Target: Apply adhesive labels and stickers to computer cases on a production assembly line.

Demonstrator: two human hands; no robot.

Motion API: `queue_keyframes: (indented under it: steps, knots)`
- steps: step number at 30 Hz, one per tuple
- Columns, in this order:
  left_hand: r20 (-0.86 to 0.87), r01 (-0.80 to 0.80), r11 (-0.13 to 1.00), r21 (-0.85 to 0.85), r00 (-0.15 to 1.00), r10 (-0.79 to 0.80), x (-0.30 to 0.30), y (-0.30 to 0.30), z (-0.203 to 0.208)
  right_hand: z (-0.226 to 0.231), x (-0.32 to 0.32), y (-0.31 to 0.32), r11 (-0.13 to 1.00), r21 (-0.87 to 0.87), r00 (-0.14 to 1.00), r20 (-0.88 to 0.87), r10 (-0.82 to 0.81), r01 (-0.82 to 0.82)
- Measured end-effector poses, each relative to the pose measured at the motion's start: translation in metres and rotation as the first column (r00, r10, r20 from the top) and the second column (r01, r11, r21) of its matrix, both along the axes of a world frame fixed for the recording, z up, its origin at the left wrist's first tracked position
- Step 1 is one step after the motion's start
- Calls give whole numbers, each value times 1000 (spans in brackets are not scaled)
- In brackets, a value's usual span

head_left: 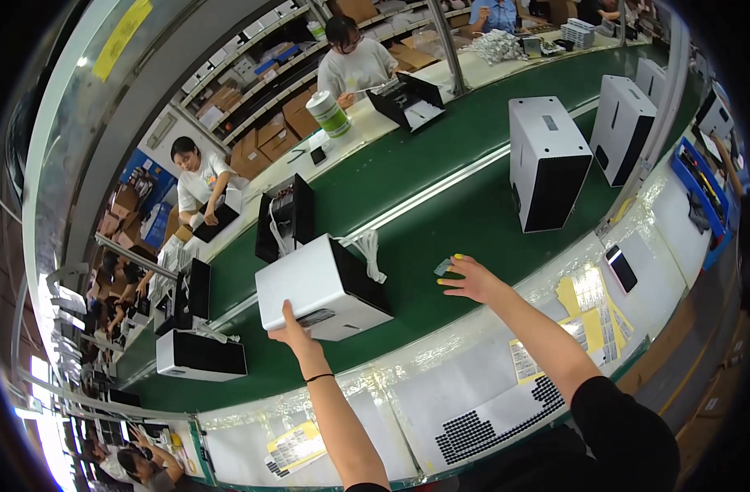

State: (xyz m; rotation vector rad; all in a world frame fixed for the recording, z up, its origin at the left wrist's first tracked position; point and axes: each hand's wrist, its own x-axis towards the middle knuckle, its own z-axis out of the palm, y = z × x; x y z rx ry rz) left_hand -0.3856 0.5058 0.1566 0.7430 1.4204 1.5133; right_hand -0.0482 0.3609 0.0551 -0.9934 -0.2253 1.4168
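Observation:
A white box-shaped appliance (297, 283) with black side panels lies tilted on the green conveyor belt (424, 221). My left hand (293, 332) grips its near left end, thumb up on the white casing and the other fingers mostly hidden. White cables (368, 252) stick out behind the appliance's far right side. Over the belt to the right, my right hand (471, 280) has its fingers partly spread, with yellow on the fingertips. A small flat grey-green piece (442, 267) shows at its thumb and index finger, apart from the appliance.
Tall white-and-black appliances (550, 164) stand upright on the belt at right; another (199, 355) lies at left. Yellow sticker sheets (588, 307), small black pads (473, 435) and a phone (621, 269) lie on the near ledge. Co-workers (354, 61) handle black housings across the belt.

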Motion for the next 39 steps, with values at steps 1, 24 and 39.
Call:
queue_keyframes:
  steps: [1, 24, 39]
  knots:
    - [-2, 66, 994, 92, 998, -66, 0, -2, -4, -5, -4, 15, 1000, -17, 994, -105, 5, -7]
    - [445, 470, 844, -259, 833, -327, -23, -191, -110, -59, -68, -83, 984, -176, 976, -217, -29, -10]
    - [-360, 915, 403, -34, 365, -859, -2, -271, -51, 10, -11, -66, 957, 266, 989, -66, 136, -114]
